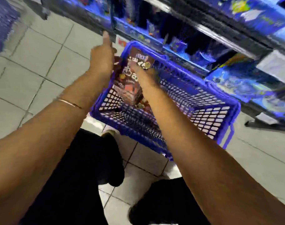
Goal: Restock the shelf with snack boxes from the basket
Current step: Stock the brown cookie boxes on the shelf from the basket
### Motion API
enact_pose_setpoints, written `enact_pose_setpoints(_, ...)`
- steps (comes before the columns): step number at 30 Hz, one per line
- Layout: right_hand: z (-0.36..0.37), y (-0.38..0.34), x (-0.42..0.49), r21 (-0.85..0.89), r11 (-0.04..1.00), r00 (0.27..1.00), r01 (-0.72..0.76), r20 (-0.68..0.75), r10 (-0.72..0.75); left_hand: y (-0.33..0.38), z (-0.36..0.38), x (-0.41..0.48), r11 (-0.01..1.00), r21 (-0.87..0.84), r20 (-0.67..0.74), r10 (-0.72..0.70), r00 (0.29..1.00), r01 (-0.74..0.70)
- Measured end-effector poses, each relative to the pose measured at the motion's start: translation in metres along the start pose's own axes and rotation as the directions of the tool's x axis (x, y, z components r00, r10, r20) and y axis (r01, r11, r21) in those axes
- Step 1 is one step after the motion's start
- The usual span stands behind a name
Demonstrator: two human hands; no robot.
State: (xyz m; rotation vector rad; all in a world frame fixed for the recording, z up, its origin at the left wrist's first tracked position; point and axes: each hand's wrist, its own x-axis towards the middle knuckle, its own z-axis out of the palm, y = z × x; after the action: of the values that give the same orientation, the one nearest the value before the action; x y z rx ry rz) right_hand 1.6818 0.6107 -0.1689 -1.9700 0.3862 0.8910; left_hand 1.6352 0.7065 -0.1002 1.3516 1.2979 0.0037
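Largely, the frame is smeared by motion, so no lettering can be read: the pale print on the brown snack box (pixel 130 78) and the labels of the blue packets (pixel 252 13) on the shelf (pixel 211 30) are blurred past recognition. The box is held tilted over the blue mesh basket (pixel 208 111), its lower end dipped inside. The right hand (pixel 145 73) is set against the box's right side, with fingers wrapped onto its front, gripping it. The left hand (pixel 103 57) is laid along the box's left edge with one digit raised straight. Its other fingers are hidden behind the box, so whether it is closed on the box cannot be told. A thin bracelet (pixel 68 103) is worn on the left wrist. The basket is set on a pale tiled floor (pixel 33 62), just beside the shelf's base. Black trousers (pixel 83 176) are cut off by the lower edge.
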Motion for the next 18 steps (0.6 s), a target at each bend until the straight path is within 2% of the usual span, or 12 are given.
enact_pose_setpoints(2,0.022,0.009,0.022,-0.054,0.996,0.996,0.070,-0.049,-0.073,-0.009,0.011,0.019,0.997,0.056,0.000,0.045,0.999,-0.045)
enact_pose_setpoints(4,0.033,0.019,0.032,-0.114,0.985,0.977,0.129,-0.157,-0.146,-0.018,0.015,0.029,0.991,0.090,0.005,0.095,0.995,-0.095)
enact_pose_setpoints(6,0.038,0.030,0.036,-0.097,0.980,0.960,0.171,-0.209,-0.188,-0.025,0.015,0.034,0.983,0.110,-0.013,0.146,0.989,-0.144)
enact_pose_setpoints(12,0.021,0.040,0.027,-0.031,0.969,0.957,0.247,-0.148,-0.249,-0.011,0.019,0.007,0.947,0.130,-0.010,0.297,0.955,-0.294)
enact_pose_setpoints(16,-0.004,0.039,0.025,-0.102,0.928,0.910,0.358,-0.182,-0.371,-0.014,0.012,0.001,0.926,0.191,0.000,0.331,0.943,-0.325)
enact_pose_setpoints(18,-0.015,0.040,0.023,-0.060,0.919,0.904,0.391,-0.161,-0.395,-0.014,0.012,0.001,0.922,0.211,0.000,0.332,0.943,-0.325)
